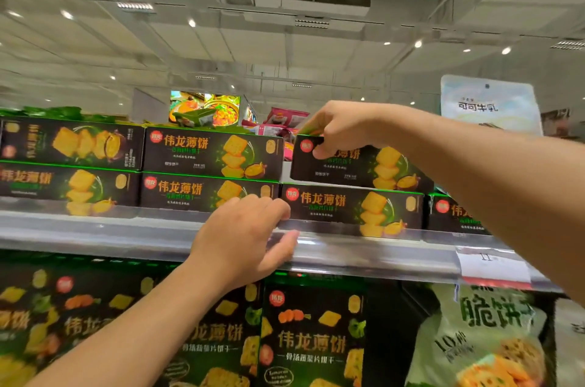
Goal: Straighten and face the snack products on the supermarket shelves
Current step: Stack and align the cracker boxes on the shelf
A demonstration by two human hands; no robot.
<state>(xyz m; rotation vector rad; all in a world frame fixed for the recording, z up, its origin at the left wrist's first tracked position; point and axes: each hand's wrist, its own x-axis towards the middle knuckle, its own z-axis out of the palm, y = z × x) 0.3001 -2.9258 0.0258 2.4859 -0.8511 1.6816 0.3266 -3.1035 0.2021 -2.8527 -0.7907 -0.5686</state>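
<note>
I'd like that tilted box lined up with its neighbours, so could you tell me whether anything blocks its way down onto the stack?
Nothing visible does. The right hand grips the tilted box above the lower box, whose top looks bare.

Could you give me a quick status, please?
Right hand grips tilted black-and-green cracker box. Left hand rests on clear plastic shelf lip. No obstruction.

The right hand (340, 127) hides the upper-left corner of the tilted cracker box (364, 168), the right forearm (506, 196) covers the box at three o'clock (456, 212), and the blurred lower-shelf boxes (313, 336) at six o'clock are cut by the bottom edge.
</note>
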